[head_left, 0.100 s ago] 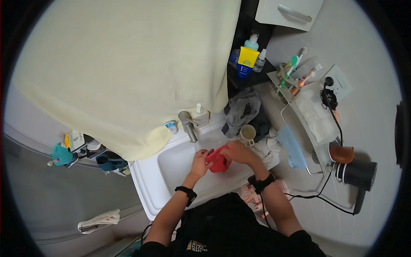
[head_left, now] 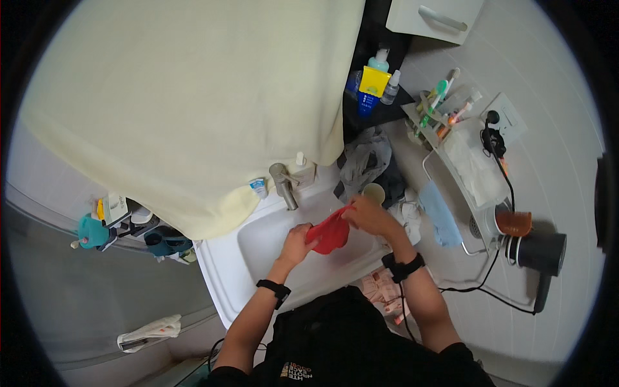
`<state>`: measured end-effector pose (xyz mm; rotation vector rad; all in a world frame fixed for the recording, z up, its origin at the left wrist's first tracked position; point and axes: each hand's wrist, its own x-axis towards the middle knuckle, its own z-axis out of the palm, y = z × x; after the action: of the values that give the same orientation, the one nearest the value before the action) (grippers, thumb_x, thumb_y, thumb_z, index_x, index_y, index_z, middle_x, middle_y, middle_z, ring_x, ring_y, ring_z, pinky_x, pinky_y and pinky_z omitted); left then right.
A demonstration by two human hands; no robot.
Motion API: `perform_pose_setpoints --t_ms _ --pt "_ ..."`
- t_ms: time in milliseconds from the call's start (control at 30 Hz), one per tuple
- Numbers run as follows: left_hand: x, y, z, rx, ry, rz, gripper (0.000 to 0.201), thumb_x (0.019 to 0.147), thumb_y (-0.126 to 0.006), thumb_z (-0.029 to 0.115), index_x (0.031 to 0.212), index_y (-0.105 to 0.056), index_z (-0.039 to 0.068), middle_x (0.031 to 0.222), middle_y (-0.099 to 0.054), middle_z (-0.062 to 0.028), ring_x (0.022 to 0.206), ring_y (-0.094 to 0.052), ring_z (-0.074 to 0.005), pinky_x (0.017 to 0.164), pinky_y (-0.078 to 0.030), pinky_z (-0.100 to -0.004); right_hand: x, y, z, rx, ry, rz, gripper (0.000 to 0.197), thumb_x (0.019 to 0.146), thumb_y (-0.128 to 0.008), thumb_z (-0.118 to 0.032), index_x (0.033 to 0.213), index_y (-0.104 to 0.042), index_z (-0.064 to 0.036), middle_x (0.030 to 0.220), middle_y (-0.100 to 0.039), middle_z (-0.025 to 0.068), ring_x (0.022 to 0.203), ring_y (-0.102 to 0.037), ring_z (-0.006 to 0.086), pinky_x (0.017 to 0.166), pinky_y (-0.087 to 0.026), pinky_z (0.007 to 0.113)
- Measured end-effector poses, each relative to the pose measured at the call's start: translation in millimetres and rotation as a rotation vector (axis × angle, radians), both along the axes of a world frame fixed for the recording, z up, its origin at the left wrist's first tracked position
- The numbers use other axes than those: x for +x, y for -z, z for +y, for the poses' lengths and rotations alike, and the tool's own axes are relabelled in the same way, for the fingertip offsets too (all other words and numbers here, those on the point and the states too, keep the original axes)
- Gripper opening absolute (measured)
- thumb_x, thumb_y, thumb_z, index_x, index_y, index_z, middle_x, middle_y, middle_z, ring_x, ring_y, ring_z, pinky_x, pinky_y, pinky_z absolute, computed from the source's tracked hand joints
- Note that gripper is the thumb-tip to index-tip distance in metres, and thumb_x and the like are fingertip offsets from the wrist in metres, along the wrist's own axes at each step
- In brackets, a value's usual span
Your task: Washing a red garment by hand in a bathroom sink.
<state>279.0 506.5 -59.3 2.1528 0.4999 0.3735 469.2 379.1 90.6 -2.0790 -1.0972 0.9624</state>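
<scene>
Over the white sink basin [head_left: 258, 248], a red piece of soft fabric [head_left: 331, 235] hangs between my hands. My left hand [head_left: 296, 245] grips its left edge, fingers closed on it. At its upper right corner my right hand [head_left: 366, 216] pinches the fabric. The cloth is drawn out on a slant, with its lower part sagging loosely. Behind it stands the metal faucet [head_left: 284, 187], apart from both hands. A light-coloured mug [head_left: 374, 193] sits just beyond my right hand, partly hidden by it.
A soap dispenser [head_left: 303, 171] and a small tube [head_left: 258, 188] stand by the faucet. Grey crumpled cloth [head_left: 367, 158] and white cloth [head_left: 407, 216] lie at the right. A wall rack [head_left: 445, 155] holds toothbrushes; a hair dryer [head_left: 538, 251] hangs below. A cream curtain [head_left: 193, 109] covers the far left.
The red fabric has gone from bunched up to stretched out, its right corner raised. My right hand has moved slightly up and away, and the left hand has shifted a little.
</scene>
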Motion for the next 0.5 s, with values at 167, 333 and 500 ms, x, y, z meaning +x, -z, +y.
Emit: perform_pose_setpoints --t_ms 167,333,500 --pt "-39 -33 29 0.18 0.194 0.005 0.025 0.082 -0.07 0.022 0.094 -0.057 0.005 0.072 -0.062 -0.0161 0.067 -0.06 -0.0388 0.063 -0.049 -0.0433 -1 -10 6 0.252 0.038 -0.002 0.027 0.083 -0.058 -0.01 0.105 -0.052 0.0037 0.068 -0.059 0.007 0.056 -0.057 0.0157 0.054 -0.045 0.03" --pt "-62 -80 47 -0.031 0.088 0.131 0.026 0.08 -0.066 0.016 0.104 -0.064 0.006 0.077 -0.064 -0.0188 0.069 -0.062 -0.0354 0.066 -0.049 -0.0403 -4 -28 10 0.393 0.122 0.239 0.021 0.085 -0.055 -0.009 0.101 -0.059 0.0051 0.069 -0.06 0.0065 0.061 -0.058 0.0146 0.06 -0.046 0.027" --pt "-86 -91 81 -0.13 0.138 0.136 0.035 0.078 -0.066 0.016 0.111 -0.066 0.007 0.075 -0.064 -0.0158 0.068 -0.06 -0.0293 0.071 -0.05 -0.0366 -15 -39 19 0.384 0.126 0.186 0.026 0.088 -0.058 -0.017 0.074 -0.064 0.0051 0.068 -0.063 0.0063 0.061 -0.058 0.0132 0.058 -0.045 0.028"
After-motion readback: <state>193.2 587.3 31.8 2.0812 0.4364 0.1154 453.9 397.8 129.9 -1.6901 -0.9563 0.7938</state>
